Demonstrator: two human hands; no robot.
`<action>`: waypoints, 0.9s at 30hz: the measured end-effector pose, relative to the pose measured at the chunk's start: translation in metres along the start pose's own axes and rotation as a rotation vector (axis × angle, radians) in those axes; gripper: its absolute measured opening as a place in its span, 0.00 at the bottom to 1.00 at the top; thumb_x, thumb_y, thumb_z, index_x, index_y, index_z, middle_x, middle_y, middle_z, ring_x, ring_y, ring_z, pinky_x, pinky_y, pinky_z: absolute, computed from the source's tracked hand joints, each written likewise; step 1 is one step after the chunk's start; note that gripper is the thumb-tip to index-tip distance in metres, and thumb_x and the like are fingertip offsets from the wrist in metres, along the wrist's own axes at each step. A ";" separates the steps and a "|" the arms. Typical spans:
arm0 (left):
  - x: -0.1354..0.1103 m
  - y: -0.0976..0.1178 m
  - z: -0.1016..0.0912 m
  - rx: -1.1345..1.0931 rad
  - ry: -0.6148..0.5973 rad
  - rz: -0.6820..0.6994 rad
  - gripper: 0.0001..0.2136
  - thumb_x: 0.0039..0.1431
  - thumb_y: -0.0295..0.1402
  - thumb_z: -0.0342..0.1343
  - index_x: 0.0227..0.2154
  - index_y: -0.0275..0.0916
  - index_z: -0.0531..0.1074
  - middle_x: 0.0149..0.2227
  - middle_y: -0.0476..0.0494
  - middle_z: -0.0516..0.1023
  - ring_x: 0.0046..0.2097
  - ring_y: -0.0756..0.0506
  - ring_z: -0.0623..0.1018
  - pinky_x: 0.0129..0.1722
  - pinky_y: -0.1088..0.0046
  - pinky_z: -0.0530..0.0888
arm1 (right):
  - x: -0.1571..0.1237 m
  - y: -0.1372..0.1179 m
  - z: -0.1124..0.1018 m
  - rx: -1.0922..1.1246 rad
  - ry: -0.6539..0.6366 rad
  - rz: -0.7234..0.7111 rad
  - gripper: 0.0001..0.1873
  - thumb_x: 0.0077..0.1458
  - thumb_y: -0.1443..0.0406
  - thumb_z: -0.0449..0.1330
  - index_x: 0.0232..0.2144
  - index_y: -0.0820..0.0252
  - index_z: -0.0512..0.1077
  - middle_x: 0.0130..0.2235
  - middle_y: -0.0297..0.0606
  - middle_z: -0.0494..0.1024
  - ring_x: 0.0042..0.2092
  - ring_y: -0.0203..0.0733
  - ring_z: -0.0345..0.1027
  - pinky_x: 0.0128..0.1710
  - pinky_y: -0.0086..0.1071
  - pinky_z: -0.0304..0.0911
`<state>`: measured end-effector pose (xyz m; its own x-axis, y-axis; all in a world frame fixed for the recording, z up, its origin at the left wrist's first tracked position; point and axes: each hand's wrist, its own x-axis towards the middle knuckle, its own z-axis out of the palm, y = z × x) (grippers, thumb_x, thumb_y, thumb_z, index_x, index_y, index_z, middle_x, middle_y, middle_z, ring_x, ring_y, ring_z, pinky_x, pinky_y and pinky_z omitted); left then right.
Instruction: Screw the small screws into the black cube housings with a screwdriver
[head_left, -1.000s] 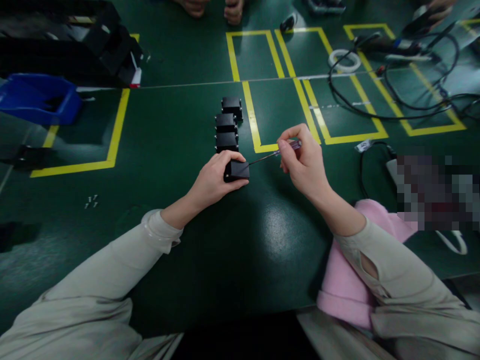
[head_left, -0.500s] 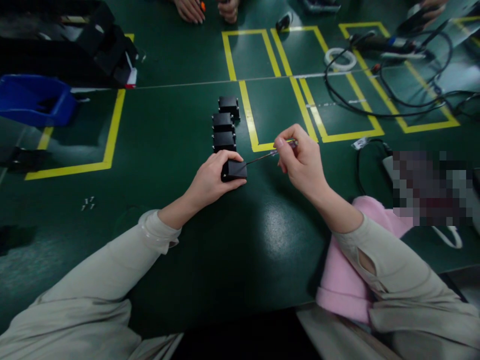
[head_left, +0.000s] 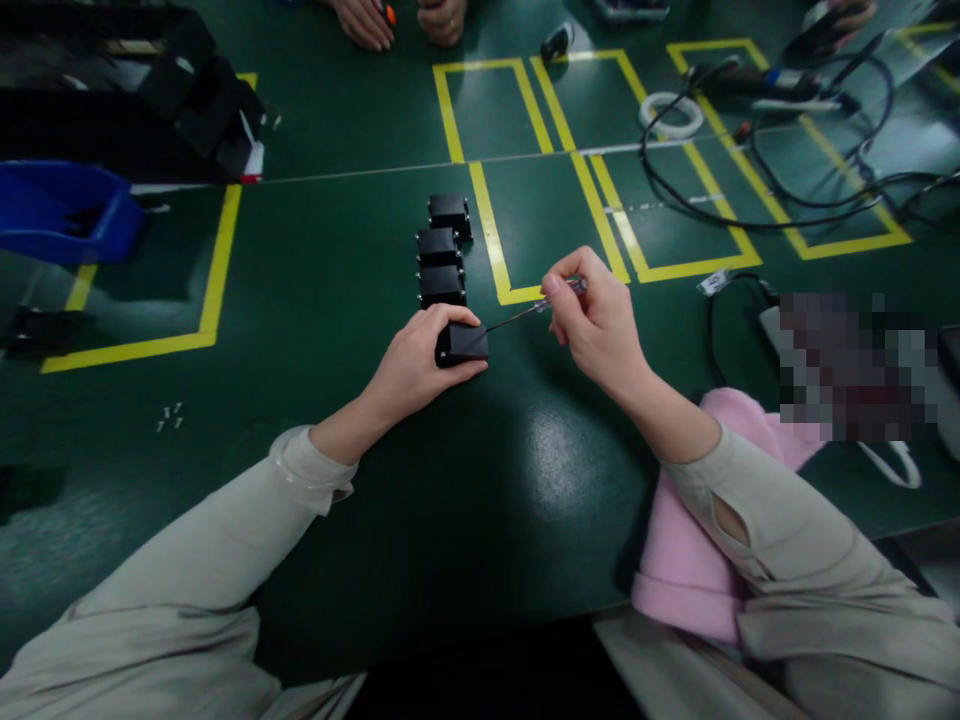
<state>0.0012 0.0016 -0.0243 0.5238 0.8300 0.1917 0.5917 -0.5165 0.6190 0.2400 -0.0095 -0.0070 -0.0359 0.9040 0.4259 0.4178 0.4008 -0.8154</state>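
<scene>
My left hand (head_left: 416, 355) is closed around a small black box (head_left: 466, 342) on the green table, thumb on the near side and fingers on the far side. In my right hand (head_left: 596, 315) is a thin screwdriver (head_left: 517, 317), pinched by its clear handle. Its shaft slants down to the left, and the tip meets the right far edge of the box; the exact contact point is too small to make out. Beyond my left hand stand several similar black boxes (head_left: 440, 282) in a row, with small screws at their sides.
Several loose screws (head_left: 170, 416) lie at the left. A blue bin (head_left: 67, 215) and black trays (head_left: 150, 110) stand at the back left. Pink cloth (head_left: 694, 560) lies under my right forearm. Black cable (head_left: 720, 222) and a white ring (head_left: 671, 116) lie back right. Another person's hands (head_left: 401, 20) are opposite.
The whole view has shifted slightly, so the table's things appear a little further left. My hands keep the same grip on the box and screwdriver.
</scene>
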 end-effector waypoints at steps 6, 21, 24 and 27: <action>-0.001 -0.001 0.000 -0.001 0.006 0.012 0.19 0.58 0.39 0.64 0.50 0.41 0.69 0.50 0.43 0.76 0.51 0.40 0.76 0.52 0.63 0.71 | 0.000 0.001 0.001 0.023 -0.018 -0.020 0.12 0.68 0.52 0.53 0.39 0.52 0.66 0.32 0.31 0.71 0.27 0.33 0.61 0.26 0.33 0.59; -0.001 -0.003 0.001 -0.019 -0.019 0.004 0.20 0.58 0.36 0.64 0.51 0.41 0.67 0.51 0.44 0.74 0.51 0.41 0.74 0.52 0.65 0.70 | 0.001 0.000 0.000 0.013 -0.004 -0.026 0.14 0.68 0.52 0.54 0.36 0.54 0.66 0.28 0.29 0.67 0.26 0.33 0.60 0.25 0.32 0.56; -0.001 -0.005 0.001 -0.011 -0.026 0.022 0.20 0.58 0.35 0.63 0.51 0.41 0.67 0.51 0.44 0.74 0.51 0.42 0.74 0.51 0.65 0.70 | 0.001 0.000 0.000 0.005 -0.007 -0.024 0.13 0.68 0.52 0.54 0.35 0.53 0.65 0.26 0.28 0.66 0.25 0.33 0.59 0.25 0.32 0.56; -0.001 -0.005 0.001 -0.021 -0.030 0.030 0.20 0.58 0.36 0.63 0.51 0.41 0.67 0.51 0.45 0.74 0.51 0.42 0.74 0.50 0.65 0.70 | 0.000 -0.002 0.000 0.000 0.001 -0.028 0.15 0.67 0.52 0.55 0.33 0.53 0.65 0.26 0.28 0.66 0.26 0.32 0.59 0.25 0.32 0.56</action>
<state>-0.0014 0.0035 -0.0285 0.5594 0.8075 0.1873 0.5629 -0.5359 0.6292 0.2397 -0.0097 -0.0053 -0.0469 0.8925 0.4487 0.4168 0.4257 -0.8032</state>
